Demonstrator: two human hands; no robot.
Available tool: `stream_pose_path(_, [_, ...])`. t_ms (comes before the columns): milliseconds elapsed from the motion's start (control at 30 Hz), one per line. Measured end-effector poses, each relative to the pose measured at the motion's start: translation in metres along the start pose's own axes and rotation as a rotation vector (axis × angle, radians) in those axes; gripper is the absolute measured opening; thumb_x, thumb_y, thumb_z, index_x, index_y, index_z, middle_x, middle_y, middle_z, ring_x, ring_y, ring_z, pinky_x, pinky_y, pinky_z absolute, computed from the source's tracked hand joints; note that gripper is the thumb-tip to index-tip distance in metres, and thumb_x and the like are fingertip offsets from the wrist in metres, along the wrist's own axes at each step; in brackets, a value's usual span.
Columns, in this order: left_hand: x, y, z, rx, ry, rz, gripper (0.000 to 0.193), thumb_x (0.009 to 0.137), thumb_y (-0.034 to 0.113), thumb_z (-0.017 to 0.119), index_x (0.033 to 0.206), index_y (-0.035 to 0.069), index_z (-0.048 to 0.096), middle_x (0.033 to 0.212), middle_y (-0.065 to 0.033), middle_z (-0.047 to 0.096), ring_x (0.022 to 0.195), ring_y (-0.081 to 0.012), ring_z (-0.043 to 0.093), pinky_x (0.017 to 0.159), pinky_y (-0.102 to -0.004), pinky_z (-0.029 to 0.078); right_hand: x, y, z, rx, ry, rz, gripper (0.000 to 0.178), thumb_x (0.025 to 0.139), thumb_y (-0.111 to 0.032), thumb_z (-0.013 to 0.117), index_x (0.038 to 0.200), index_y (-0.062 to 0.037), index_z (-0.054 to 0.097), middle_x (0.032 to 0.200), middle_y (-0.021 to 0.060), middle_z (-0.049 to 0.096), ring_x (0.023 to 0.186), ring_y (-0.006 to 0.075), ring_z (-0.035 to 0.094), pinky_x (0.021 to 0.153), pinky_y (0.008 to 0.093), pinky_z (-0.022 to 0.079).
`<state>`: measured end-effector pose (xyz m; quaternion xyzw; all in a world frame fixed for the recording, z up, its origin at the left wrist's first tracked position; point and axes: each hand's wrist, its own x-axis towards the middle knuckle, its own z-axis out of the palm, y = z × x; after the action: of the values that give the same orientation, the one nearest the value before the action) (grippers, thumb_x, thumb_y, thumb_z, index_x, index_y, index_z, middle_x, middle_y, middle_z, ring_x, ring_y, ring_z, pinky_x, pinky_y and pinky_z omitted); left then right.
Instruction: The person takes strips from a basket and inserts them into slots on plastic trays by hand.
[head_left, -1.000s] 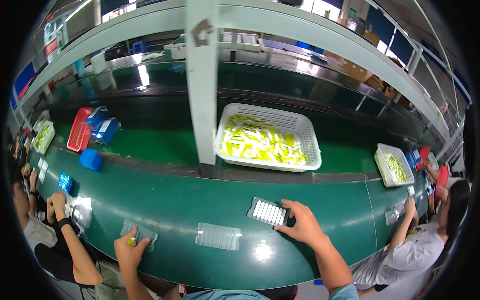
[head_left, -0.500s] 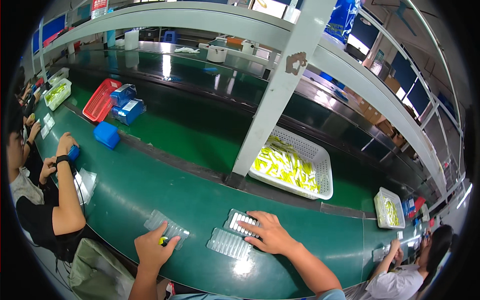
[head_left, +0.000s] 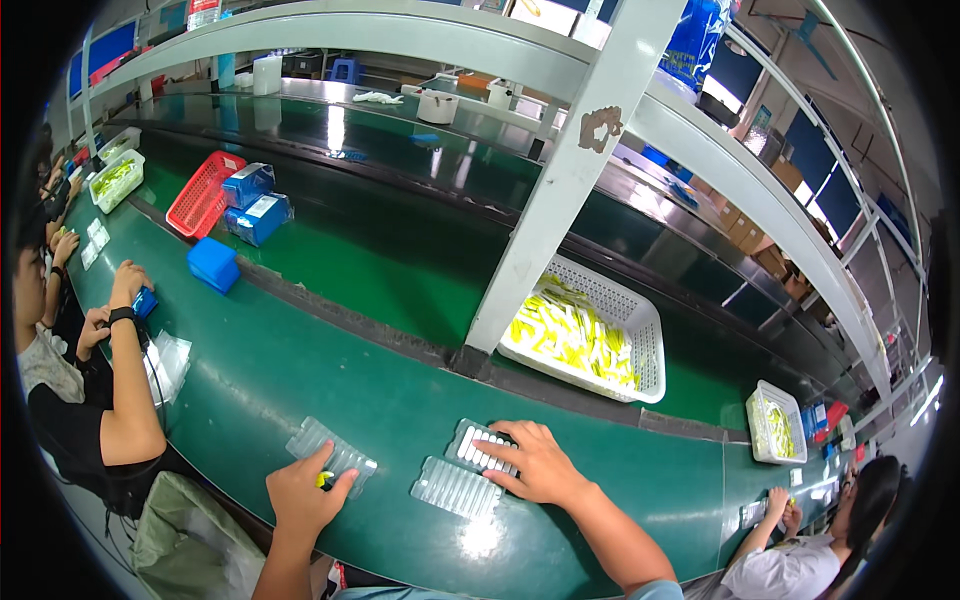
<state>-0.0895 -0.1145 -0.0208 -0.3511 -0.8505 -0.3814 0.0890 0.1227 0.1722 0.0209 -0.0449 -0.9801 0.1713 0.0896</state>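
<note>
Left forearm comes up steeply from the lower edge, left hand (head_left: 303, 496) palm down, thumb and index pointing up-right. Right forearm slants up and left out of a light blue sleeve (head_left: 655, 590), right hand (head_left: 540, 470) palm down, fingers pointing left.

Materials: smooth, glossy green tabletop (head_left: 370, 400). On it, a clear ribbed plastic tray (head_left: 340, 455) at the left hand; a second clear ribbed plastic tray (head_left: 456, 487) between the hands; a clear plastic tray holding a row of white rounded sticks (head_left: 468, 437) under the right hand, just beyond the second one. Past the table edge, a white perforated plastic basket (head_left: 651, 340) full of slim yellow-and-white pieces (head_left: 580, 335), right of the base of a pale painted post (head_left: 540, 220).

Left hand: thumb and index apart, at the near edge of its tray; small yellow-green piece (head_left: 323, 479) shows between them. Other fingers hidden, can't tell if they grip it. Right hand: partly open, thumb apart from fingers, fingertips over the white sticks; contact pressure can't be told.
</note>
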Motion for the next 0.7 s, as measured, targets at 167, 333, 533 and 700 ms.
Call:
stream_pose_path(167, [0.0,-0.005,0.003,0.012,0.032,0.056,0.051,0.067,0.033,0.087,0.107,0.003,0.076,0.074,-0.0151,0.07,0.06,-0.0309,0.067,0.054,-0.0358,0.052,-0.007,-0.005,0.007,-0.014,0.091,-0.02,0.041,0.094,-0.033,0.068,0.133,-0.0215,0.066,0.149,0.0151,0.048,0.132,0.035,0.049,0.105,0.0456,0.04])
stream_pose_path(333, [0.001,0.0,0.001,0.006,0.019,0.027,0.051,0.067,0.032,0.086,0.107,0.002,0.075,0.076,-0.0166,0.071,0.062,-0.0312,0.068,0.056,-0.0354,0.053,-0.019,0.001,0.011,-0.021,0.051,-0.043,0.041,0.095,-0.032,0.067,0.135,-0.0232,0.065,0.155,0.0156,0.044,0.137,0.0363,0.046,0.108,0.0468,0.038])
stream_pose_path(533, [-0.001,-0.003,0.002,-0.007,0.022,0.018,0.052,0.067,0.031,0.087,0.108,0.001,0.075,0.077,-0.0168,0.071,0.063,-0.0312,0.068,0.058,-0.0358,0.053,-0.021,0.005,0.018,0.011,0.062,-0.014,0.042,0.098,-0.029,0.062,0.139,-0.0206,0.062,0.153,0.0131,0.047,0.138,0.0349,0.047,0.109,0.0467,0.038])
stream_pose_path(700, [0.001,0.003,0.001,0.037,-0.023,-0.003,0.053,0.066,0.031,0.087,0.109,0.001,0.075,0.079,-0.0172,0.072,0.064,-0.0316,0.069,0.059,-0.0356,0.054,-0.024,0.007,0.017,0.026,0.08,0.009,0.043,0.099,-0.029,0.06,0.141,-0.019,0.059,0.152,0.0136,0.048,0.138,0.0351,0.047,0.109,0.0472,0.038])
